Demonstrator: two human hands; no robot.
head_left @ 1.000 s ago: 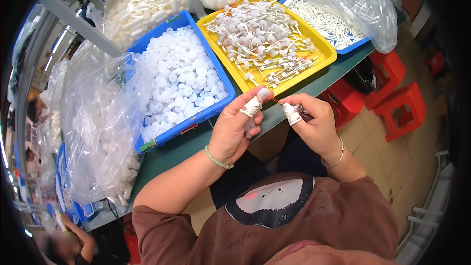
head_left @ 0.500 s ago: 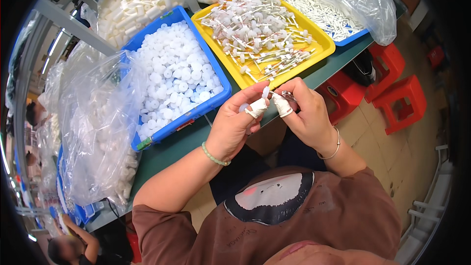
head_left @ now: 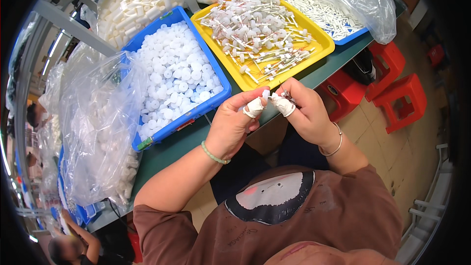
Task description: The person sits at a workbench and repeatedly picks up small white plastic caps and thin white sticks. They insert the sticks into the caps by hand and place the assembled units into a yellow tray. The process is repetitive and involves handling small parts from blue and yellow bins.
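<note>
My left hand (head_left: 230, 120) pinches a small translucent white plastic wheel (head_left: 266, 94) between its white-wrapped thumb and forefinger. Facing it closely, my right hand (head_left: 309, 113) is closed round several thin pale pins (head_left: 288, 95), partly hidden by its fingers; its thumb is wrapped in white too. The fingertips of both hands nearly meet just off the near corner of a yellow tray (head_left: 327, 44). That tray holds a heap of white wheels joined to thin rods with reddish wires (head_left: 255, 24). Loose translucent wheels (head_left: 176, 68) fill the blue bin (head_left: 223, 99) left of my hands.
A blue tray (head_left: 351, 40) of short white rods sits at the far right of the green table (head_left: 164, 159). Clear plastic bags (head_left: 103, 132) of white parts lie left and behind. Red stools (head_left: 400, 98) stand at the right. Another person (head_left: 73, 248) is at the lower left.
Both hands stay close together. My left fingertips have dipped slightly, bringing the wheel lower, and the right thumb has shifted a little against the pins.
</note>
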